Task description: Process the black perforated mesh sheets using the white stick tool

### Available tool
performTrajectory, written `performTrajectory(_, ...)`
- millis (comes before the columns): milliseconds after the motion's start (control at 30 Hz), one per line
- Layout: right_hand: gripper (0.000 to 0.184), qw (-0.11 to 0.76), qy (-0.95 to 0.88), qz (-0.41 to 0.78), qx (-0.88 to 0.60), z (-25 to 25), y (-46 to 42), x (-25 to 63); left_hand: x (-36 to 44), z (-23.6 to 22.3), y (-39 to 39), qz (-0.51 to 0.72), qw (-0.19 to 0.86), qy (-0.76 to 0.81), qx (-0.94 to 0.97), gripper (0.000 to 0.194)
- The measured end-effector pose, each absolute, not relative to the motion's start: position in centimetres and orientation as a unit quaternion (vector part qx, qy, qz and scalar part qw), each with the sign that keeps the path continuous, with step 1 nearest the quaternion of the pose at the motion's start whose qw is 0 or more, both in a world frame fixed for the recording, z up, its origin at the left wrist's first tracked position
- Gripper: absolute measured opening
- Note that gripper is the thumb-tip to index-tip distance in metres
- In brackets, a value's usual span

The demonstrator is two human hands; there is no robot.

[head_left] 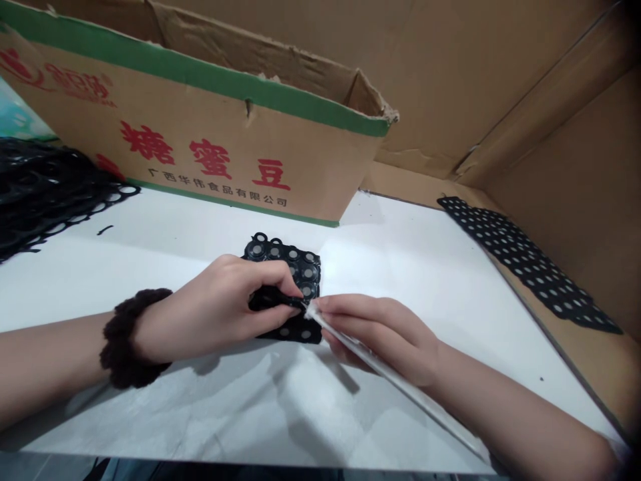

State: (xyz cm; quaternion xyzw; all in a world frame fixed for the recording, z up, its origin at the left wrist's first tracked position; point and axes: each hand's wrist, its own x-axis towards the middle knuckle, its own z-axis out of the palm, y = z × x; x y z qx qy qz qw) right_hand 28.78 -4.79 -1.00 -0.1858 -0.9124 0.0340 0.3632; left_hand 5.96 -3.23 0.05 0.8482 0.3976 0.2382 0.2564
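Note:
My left hand (215,300), with a dark fuzzy band (127,337) at its wrist, is closed in a pinch on a small black rubbery piece (268,297). Under that hand lies a black sheet (308,270) with rows of round cells and pale grey centres; part of it is hidden. From the right, my right hand (385,327) grips a long thin white stick (425,401). Its whitish, frayed-looking tip (311,309) meets the black piece at my left fingertips. Whether the tip touches the piece or only overlaps it, I cannot tell.
A large open cardboard box (320,160) with green edges stands at the back. Black perforated sheets (40,194) are piled at the left. A long dotted black strip (525,260) lies along the right edge of the white table (400,254). Cardboard walls (475,80) enclose the back and right.

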Motion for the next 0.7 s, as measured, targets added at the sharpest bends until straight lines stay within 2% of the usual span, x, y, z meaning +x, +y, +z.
performTrajectory(100,0.019,0.362,-0.913,0.067,-0.178,-1.2,-4.6,28.7,5.9,0.2,-3.1,0.231,0.272,0.389,0.849,0.008)
performTrajectory(200,0.020,0.423,-0.884,0.066,-0.189,-1.5,-4.5,28.3,5.8,0.3,-3.0,0.228,0.292,0.380,0.848,0.009)
performTrajectory(300,0.013,0.459,-0.859,0.095,-0.206,-1.4,-4.6,27.7,5.9,0.4,-2.8,0.228,0.321,0.377,0.838,0.008)
performTrajectory(433,0.006,0.469,-0.836,0.154,-0.241,-1.1,-4.7,27.2,6.0,0.5,-2.6,0.229,0.346,0.375,0.829,0.007)
performTrajectory(700,0.005,0.480,-0.817,0.176,-0.265,-1.3,-4.8,26.9,5.9,0.5,-2.4,0.216,0.363,0.363,0.831,0.009)
